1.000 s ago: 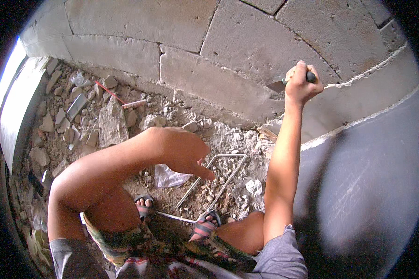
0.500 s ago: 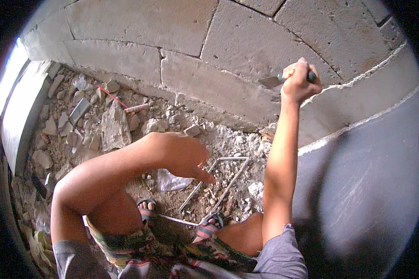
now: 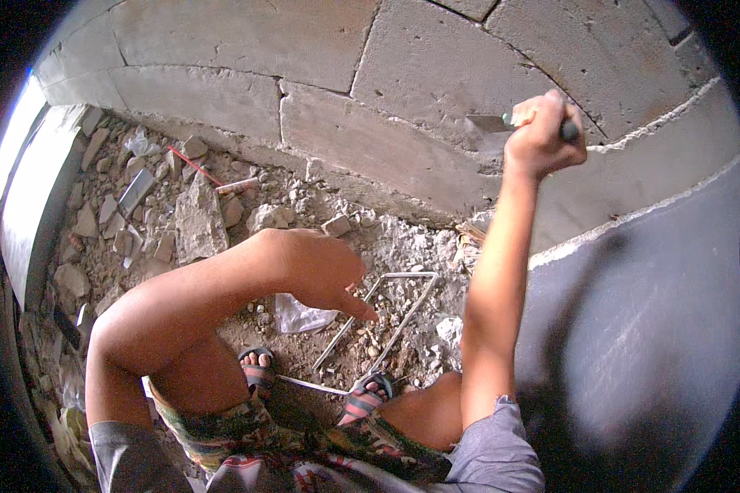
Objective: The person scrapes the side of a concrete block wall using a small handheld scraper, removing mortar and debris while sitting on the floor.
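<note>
My right hand is closed round the dark handle of a small trowel, raised in front of the block wall. The flat metal blade points left, close to the wall; whether it touches cannot be told. My left hand hangs loosely over the rubble with the wrist bent. Its thumb stands out from the other fingers, which are partly hidden, and nothing shows in it. Below it lie a thin pale rectangular frame and a crumpled clear plastic bag.
Broken block pieces and loose rubble cover the ground along the wall. A red stick and a pale tube lie among them. To the right stands a smooth grey panel. My sandalled feet are beside the thin frame.
My right hand has moved a little up and to the right with the trowel, and the blade has turned more level. My left hand stays almost where it was.
</note>
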Demonstrator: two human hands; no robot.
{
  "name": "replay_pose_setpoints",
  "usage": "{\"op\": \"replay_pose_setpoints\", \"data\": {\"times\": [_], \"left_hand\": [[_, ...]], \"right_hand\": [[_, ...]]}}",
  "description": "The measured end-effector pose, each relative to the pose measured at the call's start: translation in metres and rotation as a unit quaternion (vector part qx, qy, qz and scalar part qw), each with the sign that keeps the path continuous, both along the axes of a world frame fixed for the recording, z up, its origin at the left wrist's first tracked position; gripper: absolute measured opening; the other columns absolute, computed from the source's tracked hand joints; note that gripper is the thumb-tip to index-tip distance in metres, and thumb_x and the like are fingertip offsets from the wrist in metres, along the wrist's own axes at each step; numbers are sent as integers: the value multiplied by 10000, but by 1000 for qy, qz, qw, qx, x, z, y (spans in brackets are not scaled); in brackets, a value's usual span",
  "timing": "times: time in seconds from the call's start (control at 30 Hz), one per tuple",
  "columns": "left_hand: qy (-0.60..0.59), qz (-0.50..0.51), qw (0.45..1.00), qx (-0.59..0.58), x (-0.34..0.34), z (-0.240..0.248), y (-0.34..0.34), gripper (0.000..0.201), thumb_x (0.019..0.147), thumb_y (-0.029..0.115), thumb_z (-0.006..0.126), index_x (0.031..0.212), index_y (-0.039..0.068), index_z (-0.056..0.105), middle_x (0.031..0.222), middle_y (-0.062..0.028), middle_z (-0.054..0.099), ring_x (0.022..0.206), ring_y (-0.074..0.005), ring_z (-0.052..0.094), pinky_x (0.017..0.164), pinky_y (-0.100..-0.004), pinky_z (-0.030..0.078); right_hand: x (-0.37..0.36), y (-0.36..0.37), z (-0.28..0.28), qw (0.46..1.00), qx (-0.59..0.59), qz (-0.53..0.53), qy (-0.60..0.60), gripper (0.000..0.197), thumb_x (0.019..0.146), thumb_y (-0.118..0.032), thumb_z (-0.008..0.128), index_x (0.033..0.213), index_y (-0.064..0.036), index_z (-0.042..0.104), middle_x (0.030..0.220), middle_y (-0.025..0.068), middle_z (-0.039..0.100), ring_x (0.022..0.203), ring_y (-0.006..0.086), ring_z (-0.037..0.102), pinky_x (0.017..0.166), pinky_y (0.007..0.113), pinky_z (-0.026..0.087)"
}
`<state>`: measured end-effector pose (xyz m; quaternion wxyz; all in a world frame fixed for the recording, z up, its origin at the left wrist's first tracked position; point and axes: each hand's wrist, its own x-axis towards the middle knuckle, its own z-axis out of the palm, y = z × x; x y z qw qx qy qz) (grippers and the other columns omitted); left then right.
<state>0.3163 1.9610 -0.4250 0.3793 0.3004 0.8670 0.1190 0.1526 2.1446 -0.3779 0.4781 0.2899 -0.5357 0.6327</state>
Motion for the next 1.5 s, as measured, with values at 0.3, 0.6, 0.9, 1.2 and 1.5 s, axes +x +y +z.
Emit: {"op": "replay_pose_setpoints", "data": {"times": [0.3, 0.6, 0.9, 1.2, 1.5], "left_hand": [[33, 13, 999, 32, 3, -1, 0, 694, 804, 634, 460, 941, -25, 632, 951, -222, 628, 938, -369, 594, 826, -445, 459], [31, -9, 999, 2, -1, -4, 4, 697, 796, 664, 444, 1018, 19, 591, 989, -192, 626, 967, -344, 588, 846, -437, 454], [59, 6, 997, 57, 2, -7, 1, 681, 808, 633, 451, 918, -12, 639, 923, -219, 633, 913, -369, 600, 815, -449, 457], [53, 36, 996, 54, 4, 0, -5, 666, 809, 627, 459, 942, -2, 633, 946, -214, 628, 933, -363, 596, 829, -443, 456], [59, 20, 998, 32, 0, 5, -9, 694, 792, 678, 438, 999, 35, 596, 985, -193, 625, 986, -347, 581, 848, -442, 449]], "right_hand": [[6, -5, 5, 999, 21, -44, -8, 366, 779, -114, 518, 438, -46, 405, 438, 49, 490, 372, 112, 465, 380, 247, 359], [-1, -6, 5, 1000, 6, -22, -10, 324, 759, -61, 503, 450, -58, 406, 439, 54, 463, 371, 116, 435, 360, 256, 352], [-15, -8, -19, 992, -6, 42, -118, 240, 788, -85, 583, 561, -53, 510, 507, 2, 519, 444, 65, 487, 401, 226, 391], [3, -16, 2, 998, 22, 49, 32, 275, 781, -8, 474, 517, -37, 402, 468, 65, 463, 373, 118, 417, 349, 271, 355], [-20, -8, -31, 998, 59, -19, -1, 304, 805, -83, 551, 518, -41, 461, 495, 21, 520, 432, 88, 485, 407, 233, 386]]}}
